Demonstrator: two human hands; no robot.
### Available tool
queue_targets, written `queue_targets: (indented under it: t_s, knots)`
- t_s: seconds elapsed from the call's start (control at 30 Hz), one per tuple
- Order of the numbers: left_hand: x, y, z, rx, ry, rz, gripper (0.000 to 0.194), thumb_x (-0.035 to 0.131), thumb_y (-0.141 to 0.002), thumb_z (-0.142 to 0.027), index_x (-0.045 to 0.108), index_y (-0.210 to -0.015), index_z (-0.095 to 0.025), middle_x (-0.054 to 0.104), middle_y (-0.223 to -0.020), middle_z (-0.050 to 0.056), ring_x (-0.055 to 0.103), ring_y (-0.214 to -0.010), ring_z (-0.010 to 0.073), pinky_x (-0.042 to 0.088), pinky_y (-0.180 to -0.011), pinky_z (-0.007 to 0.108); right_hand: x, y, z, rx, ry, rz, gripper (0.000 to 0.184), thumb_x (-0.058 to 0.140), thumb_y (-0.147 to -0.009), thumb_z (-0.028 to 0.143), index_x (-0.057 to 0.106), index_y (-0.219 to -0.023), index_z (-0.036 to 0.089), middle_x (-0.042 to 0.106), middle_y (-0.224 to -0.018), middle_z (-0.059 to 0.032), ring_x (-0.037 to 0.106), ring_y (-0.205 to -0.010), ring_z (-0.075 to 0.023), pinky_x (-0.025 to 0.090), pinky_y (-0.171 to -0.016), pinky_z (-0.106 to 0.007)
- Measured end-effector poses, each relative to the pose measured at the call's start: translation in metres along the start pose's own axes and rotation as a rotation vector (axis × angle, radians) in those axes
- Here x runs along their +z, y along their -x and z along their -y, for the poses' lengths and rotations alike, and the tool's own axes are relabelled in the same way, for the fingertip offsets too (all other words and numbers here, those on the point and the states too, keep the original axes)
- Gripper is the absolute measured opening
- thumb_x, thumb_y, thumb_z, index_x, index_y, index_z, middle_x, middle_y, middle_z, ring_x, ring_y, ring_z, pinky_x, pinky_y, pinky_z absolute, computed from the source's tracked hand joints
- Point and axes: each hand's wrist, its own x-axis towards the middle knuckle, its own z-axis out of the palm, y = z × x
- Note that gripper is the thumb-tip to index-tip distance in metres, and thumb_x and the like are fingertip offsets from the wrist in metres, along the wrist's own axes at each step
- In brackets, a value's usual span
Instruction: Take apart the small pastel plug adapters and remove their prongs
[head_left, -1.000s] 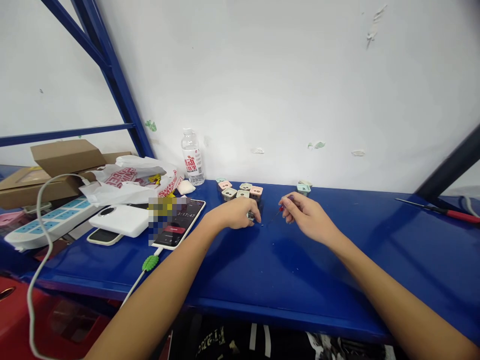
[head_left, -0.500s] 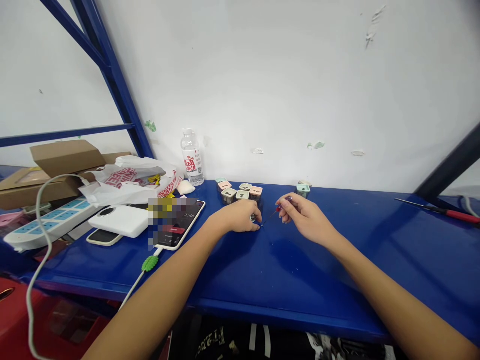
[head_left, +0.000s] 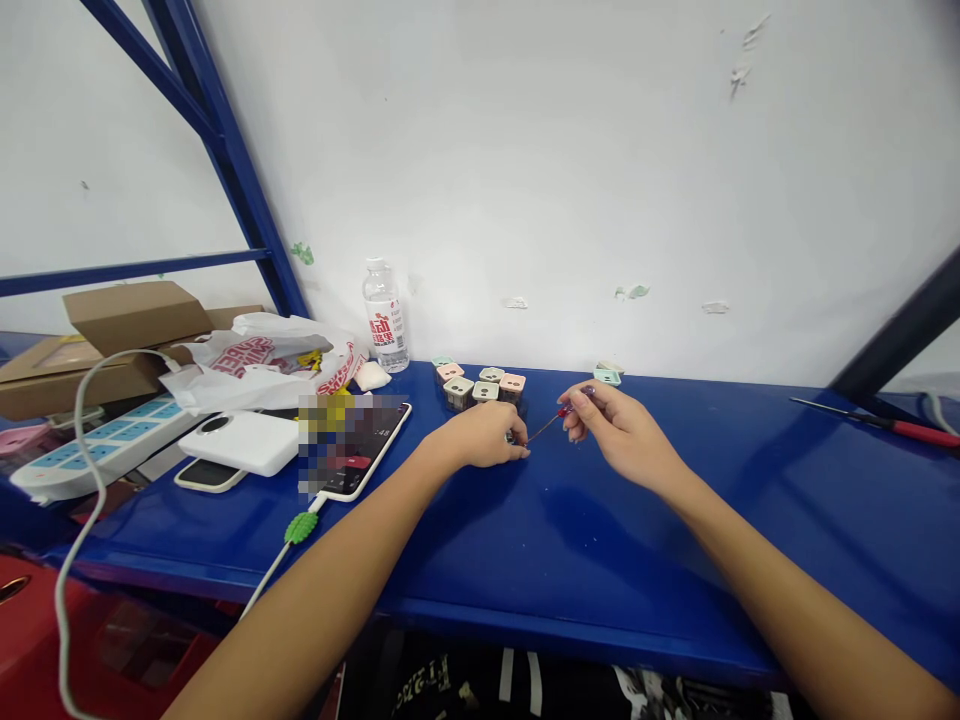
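Closed on a small screwdriver (head_left: 546, 427), my right hand (head_left: 621, 432) grips its reddish-purple handle. The thin shaft slants down and left, and its tip is at the fingertips of my left hand (head_left: 491, 436). Those left fingers are curled round a small dark item (head_left: 511, 437), mostly hidden by the hand, so I cannot make out its kind. Just behind the left hand stands a cluster of several small box-shaped pieces with pale green, cream and pink tops (head_left: 459, 388), each top bearing dark holes. Beyond my right hand are more such pieces (head_left: 607, 376), partly covered.
To the left lie a phone (head_left: 364, 450) on a cable, a white power bank (head_left: 262, 442), a power strip (head_left: 97, 445), a plastic bag (head_left: 217, 370) and cardboard boxes (head_left: 135, 315). A water bottle (head_left: 387, 330) stands by the wall. At right lies a red-handled screwdriver (head_left: 911, 430).
My right hand has shifted slightly right and the screwdriver's tip has risen a little, beside the left fingertips. My left hand has stayed nearly in place.
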Motion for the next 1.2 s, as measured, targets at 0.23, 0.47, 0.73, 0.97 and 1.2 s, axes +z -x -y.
queue_targets:
  t_s: [0.23, 0.47, 0.73, 0.97, 1.2]
  knots:
    - [-0.001, 0.001, -0.003, 0.013, -0.007, -0.008, 0.018, 0.058, -0.082, -0.03, 0.073, -0.087, -0.02, 0.069, -0.089, 0.005, 0.061, -0.082, 0.0177, 0.043, -0.074, 0.026, -0.001, 0.001, -0.002, -0.009, -0.002, -0.008, 0.036, 0.042, -0.094, 0.051, 0.058, -0.093, 0.018, 0.06, -0.073, -0.0014, 0.06, -0.064, -0.0132, 0.05, -0.063, -0.027]
    - [-0.003, 0.002, -0.005, -0.005, -0.015, -0.004, 0.019, 0.058, -0.082, -0.03, 0.073, -0.089, -0.02, 0.07, -0.092, 0.005, 0.062, -0.085, 0.0178, 0.044, -0.077, 0.025, -0.002, 0.002, -0.003, -0.03, 0.073, -0.012, 0.033, 0.04, -0.095, 0.048, 0.057, -0.093, 0.02, 0.061, -0.073, -0.0011, 0.061, -0.064, -0.014, 0.05, -0.064, -0.029]
    - [-0.002, 0.002, -0.006, -0.012, -0.021, 0.007, 0.018, 0.059, -0.08, -0.031, 0.073, -0.086, -0.02, 0.07, -0.091, 0.005, 0.063, -0.085, 0.018, 0.044, -0.078, 0.025, -0.001, 0.005, 0.002, -0.053, 0.13, -0.003, 0.032, 0.043, -0.094, 0.049, 0.057, -0.092, 0.02, 0.063, -0.074, -0.0015, 0.062, -0.066, -0.0149, 0.049, -0.064, -0.029]
    - [-0.003, 0.002, -0.008, 0.008, -0.004, -0.035, 0.02, 0.059, -0.081, -0.032, 0.073, -0.088, -0.019, 0.069, -0.09, 0.005, 0.062, -0.084, 0.0184, 0.044, -0.078, 0.026, -0.001, 0.004, 0.006, -0.071, 0.155, -0.081, 0.031, 0.052, -0.09, 0.049, 0.064, -0.089, 0.02, 0.068, -0.081, -0.004, 0.064, -0.075, -0.0183, 0.05, -0.068, -0.03]
    - [-0.009, 0.003, -0.015, 0.008, 0.044, -0.087, 0.025, 0.061, -0.08, -0.03, 0.07, -0.1, -0.018, 0.066, -0.094, 0.005, 0.06, -0.085, 0.0183, 0.043, -0.077, 0.027, -0.001, 0.006, 0.003, -0.16, 0.072, -0.201, 0.031, 0.058, -0.088, 0.042, 0.057, -0.11, 0.021, 0.069, -0.085, -0.0051, 0.068, -0.08, -0.0204, 0.053, -0.076, -0.035]
